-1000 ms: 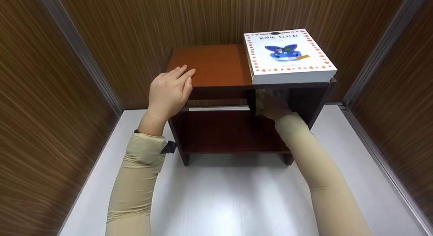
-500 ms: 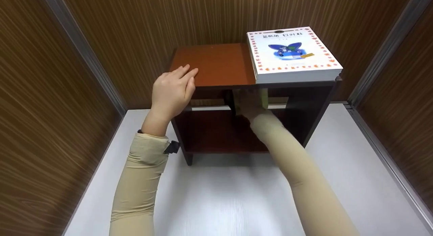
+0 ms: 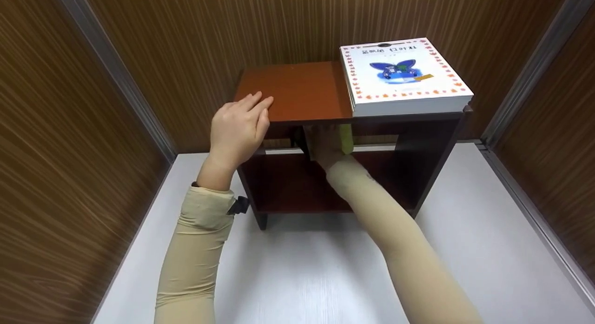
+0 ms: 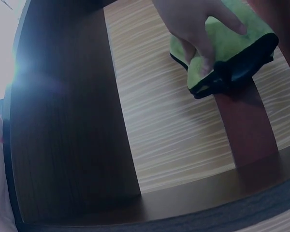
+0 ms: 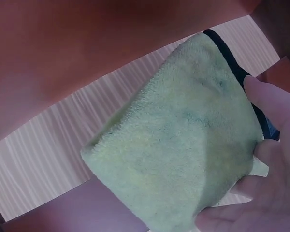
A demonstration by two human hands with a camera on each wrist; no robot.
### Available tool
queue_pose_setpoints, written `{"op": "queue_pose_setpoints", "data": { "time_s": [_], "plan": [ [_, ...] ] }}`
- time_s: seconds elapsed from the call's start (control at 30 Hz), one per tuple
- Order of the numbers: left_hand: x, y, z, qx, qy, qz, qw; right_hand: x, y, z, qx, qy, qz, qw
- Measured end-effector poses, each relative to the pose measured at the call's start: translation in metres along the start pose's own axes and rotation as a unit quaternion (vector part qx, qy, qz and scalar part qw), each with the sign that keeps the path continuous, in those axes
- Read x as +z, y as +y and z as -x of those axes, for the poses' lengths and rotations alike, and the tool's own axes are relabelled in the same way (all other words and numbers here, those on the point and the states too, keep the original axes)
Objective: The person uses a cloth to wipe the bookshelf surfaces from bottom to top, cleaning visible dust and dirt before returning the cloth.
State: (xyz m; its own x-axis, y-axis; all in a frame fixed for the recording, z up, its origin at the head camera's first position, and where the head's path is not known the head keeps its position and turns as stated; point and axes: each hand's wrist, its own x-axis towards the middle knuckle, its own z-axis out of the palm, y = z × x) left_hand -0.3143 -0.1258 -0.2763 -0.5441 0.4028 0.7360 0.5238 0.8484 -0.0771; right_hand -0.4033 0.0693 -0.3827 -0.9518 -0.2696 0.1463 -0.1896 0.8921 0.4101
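A yellow-green fleecy cloth (image 5: 179, 125) with dark edging is folded in my right hand (image 5: 273, 169), its thumb and fingers gripping one side. That hand is inside the upper opening of a small dark brown shelf (image 3: 297, 89), under the top board. From the head view only a strip of the cloth (image 3: 346, 139) shows, beside the hand. The left wrist view shows the cloth (image 4: 241, 29) near the shelf's back crossbar. My left hand (image 3: 236, 131) rests at the top board's left front corner, fingers extended over the reddish-brown surface.
A stack of white books (image 3: 372, 89) with a butterfly picture sits on the right half of the top board. Below the hand is a lower shelf board (image 3: 288, 184). The shelf stands on a white table (image 3: 288, 277), with wood-grain panels (image 3: 209, 45) behind and at the sides.
My right hand has moved left with the cloth inside the shelf, from near the right side to left of the middle. The left hand stays on the top board.
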Motion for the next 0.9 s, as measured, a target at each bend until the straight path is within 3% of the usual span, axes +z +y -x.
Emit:
{"op": "queue_pose_setpoints", "data": {
  "time_s": [0.13, 0.43, 0.7, 0.9],
  "plan": [
    [0.0, -0.001, -0.001, 0.002, 0.0, -0.006, 1.0, -0.002, -0.005, -0.004, 0.001, -0.001, -0.01, 0.9999],
    [0.001, -0.002, 0.001, 0.0, 0.005, -0.007, 1.0, 0.0, -0.021, -0.012, 0.004, 0.049, -0.022, 0.9986],
    [0.001, -0.001, 0.0, -0.001, 0.0, -0.012, 0.9999, -0.003, -0.036, -0.02, -0.011, 0.033, 0.021, 0.9992],
    [0.003, 0.0, 0.0, 0.005, 0.007, -0.014, 0.9999, -0.004, -0.047, -0.025, -0.018, 0.036, -0.014, 0.9991]
  ]
}}
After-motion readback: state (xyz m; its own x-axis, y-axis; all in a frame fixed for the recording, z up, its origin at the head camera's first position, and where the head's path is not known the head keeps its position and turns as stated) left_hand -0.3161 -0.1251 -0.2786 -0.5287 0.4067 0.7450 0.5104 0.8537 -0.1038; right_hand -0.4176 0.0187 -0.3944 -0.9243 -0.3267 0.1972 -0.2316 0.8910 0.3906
